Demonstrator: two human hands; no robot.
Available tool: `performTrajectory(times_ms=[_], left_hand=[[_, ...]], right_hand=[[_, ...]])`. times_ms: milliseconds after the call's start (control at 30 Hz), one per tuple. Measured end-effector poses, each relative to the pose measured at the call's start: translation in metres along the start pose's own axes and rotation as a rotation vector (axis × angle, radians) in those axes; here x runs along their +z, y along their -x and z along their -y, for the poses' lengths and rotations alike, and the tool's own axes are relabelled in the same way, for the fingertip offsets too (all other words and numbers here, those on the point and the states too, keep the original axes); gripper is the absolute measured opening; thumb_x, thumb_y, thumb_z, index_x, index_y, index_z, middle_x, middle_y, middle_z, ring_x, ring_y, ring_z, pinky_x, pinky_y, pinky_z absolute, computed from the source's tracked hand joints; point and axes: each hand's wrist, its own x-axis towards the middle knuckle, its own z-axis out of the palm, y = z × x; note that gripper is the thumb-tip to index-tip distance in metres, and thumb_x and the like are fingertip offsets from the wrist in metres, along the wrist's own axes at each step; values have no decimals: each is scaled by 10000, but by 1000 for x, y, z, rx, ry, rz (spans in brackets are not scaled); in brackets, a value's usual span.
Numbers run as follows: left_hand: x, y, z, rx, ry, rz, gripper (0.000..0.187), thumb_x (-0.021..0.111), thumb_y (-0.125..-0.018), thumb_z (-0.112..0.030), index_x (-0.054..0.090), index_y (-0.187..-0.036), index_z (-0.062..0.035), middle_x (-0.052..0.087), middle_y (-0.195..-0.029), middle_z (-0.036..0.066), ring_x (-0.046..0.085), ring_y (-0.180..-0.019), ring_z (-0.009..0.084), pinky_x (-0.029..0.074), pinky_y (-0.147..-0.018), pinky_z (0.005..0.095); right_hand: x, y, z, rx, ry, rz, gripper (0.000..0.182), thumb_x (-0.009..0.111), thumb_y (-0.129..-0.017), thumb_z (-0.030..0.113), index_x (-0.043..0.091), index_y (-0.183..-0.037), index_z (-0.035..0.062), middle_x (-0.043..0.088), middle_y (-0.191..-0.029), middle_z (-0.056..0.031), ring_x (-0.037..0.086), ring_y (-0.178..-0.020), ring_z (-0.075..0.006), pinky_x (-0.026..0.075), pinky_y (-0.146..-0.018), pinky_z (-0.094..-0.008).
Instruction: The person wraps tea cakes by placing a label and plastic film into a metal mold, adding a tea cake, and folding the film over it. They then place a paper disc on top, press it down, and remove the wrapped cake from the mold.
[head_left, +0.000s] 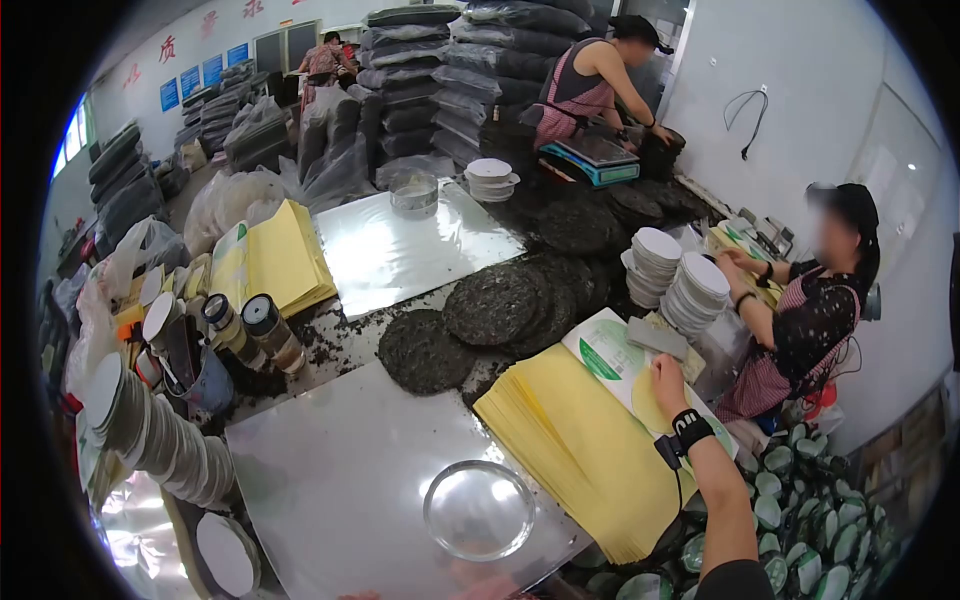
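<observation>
My right hand, with a black band on its wrist, is over a printed white and green paper wrapper. Its fingers are closed just below a grey rectangular block; whether they pinch the paper is hidden. Under and beside the wrapper is a fanned stack of yellow paper. A sliver of what may be my left hand shows at the bottom edge, its fingers cut off. On the shiny metal sheet before me lies a clear round dish or ring. Dark pressed round cakes overlap beyond it.
Stacks of white discs stand on the left and right. Two lidded jars are beside a second yellow paper stack. One co-worker works at right, another by a blue scale. Green-white packets fill the lower right.
</observation>
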Motion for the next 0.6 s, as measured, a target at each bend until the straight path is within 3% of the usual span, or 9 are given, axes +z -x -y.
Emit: performTrajectory(times_ms=[133,233,333,433,533,600], left_hand=[[2,-1,0,5,-36,-13,209,678,-900,-98,696,-1100,-40,691,-982,160,657,-909,357,528,-806,416],[3,-3,-2,-41,-10,5,212,681,-901,-97,695,-1106,-46,689,-972,155,656,-901,352,526,-790,413],[-3,-10,-15,60,23,-38,210,675,-903,-91,691,-1107,-44,688,-967,156,657,-893,350,524,-774,407],[-5,-25,-22,45,63,21,220,679,-899,-103,684,-1113,-50,688,-972,157,653,-906,354,523,-781,417],[1,-33,-11,169,-6,5,224,680,-899,-126,680,-1112,-57,687,-1004,161,645,-928,367,520,-793,436],[-2,-36,-20,170,-77,35,234,683,-893,-134,680,-1117,-67,684,-1022,161,639,-937,375,517,-797,449]], right_hand=[[-14,2,0,13,-37,116,81,589,-918,41,526,-958,9,642,-963,-191,621,-932,-375,481,-809,-453],[0,5,-45,95,-559,113,137,617,-939,110,542,-997,11,669,-1020,-183,653,-945,-349,501,-818,-443],[-12,6,-36,226,-509,76,218,664,-936,193,573,-1033,20,685,-1064,-175,679,-947,-330,522,-823,-427],[-28,11,15,70,-104,22,263,692,-916,233,589,-1043,26,666,-979,-165,654,-934,-321,513,-826,-422],[-31,-1,58,186,272,78,304,678,-907,264,634,-1050,-1,658,-1071,-183,621,-1031,-332,492,-896,-446],[20,-13,-1,160,487,74,281,647,-901,220,635,-1049,-18,642,-1089,-197,594,-1070,-338,474,-920,-452]])
